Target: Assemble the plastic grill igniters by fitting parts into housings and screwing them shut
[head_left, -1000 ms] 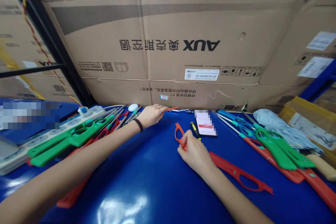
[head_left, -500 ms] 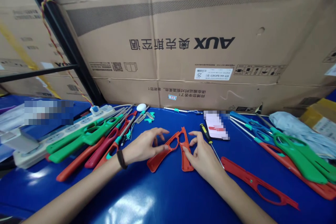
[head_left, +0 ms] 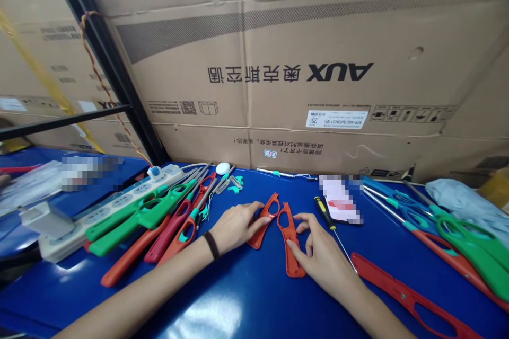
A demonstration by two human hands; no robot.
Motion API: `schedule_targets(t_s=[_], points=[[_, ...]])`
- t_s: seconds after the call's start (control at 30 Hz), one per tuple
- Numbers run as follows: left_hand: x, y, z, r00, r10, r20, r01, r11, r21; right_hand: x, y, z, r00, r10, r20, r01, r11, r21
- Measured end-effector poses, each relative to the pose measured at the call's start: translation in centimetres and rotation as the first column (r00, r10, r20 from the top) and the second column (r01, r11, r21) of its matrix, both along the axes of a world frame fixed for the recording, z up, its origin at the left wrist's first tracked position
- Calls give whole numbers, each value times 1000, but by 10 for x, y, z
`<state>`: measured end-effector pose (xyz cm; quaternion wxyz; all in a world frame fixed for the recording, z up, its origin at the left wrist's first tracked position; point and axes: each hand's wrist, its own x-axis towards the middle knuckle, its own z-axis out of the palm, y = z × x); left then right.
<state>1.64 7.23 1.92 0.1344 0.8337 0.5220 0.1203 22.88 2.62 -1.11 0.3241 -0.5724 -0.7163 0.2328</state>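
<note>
My left hand [head_left: 234,228] has its fingers and thumb closed round a red handle half [head_left: 271,211] that looks like part of a lighter's shell. The hand hides part of it. Close by on the right lies a second red handle half [head_left: 292,249], its hollow ribbed inside facing up. My right hand [head_left: 320,243] grips this one lightly, thumb on its inner face and curled fingers by its right edge. The two halves nearly touch at their looped upper ends. A yellow and black screwdriver [head_left: 326,214] lies beyond my right hand, beside another red handle half [head_left: 401,291].
Green and red long-handled lighters [head_left: 139,217] lie on the left beside a white power strip [head_left: 115,201]. More lighters [head_left: 473,249] lie at the right. A phone [head_left: 338,198], a metal rod [head_left: 274,172] and small clear parts [head_left: 225,184] lie before the cardboard box [head_left: 278,21].
The view has shifted slightly. My left hand has closed down on its handle half and moved it right and away from me, turning it steeper. The right handle half has changed little.
</note>
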Motion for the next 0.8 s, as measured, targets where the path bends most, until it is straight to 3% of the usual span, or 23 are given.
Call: schedule_targets(t_s=[0.23, 0.47, 0.6, 0.63, 0.7, 0.8], points=[[-16, -5, 21, 1000, 10, 6, -10, 1000, 6, 5, 4, -1, 999, 34, 34, -34, 999, -18], [-4, -41, 6, 978, -203, 53, 203, 979, 11, 12, 14, -10, 994, 22, 111, -27, 999, 41], [-9, -27, 12, 968, -237, 76, 234, 971, 45, 10, 12, -6, 990, 67, 124, -72, 997, 35], [-14, -16, 15, 984, -176, 36, 172, 980, 97, 9, 11, -4, 989, 74, 127, -80, 996, 41], [-30, 10, 20, 997, 72, -32, -62, 969, 240, 5, 8, 1, 988, 76, 132, -84, 995, 54], [-61, 45, 23, 954, 294, -57, -266, 920, 287, 0, 6, 4, 988, 82, 128, -91, 994, 66]])
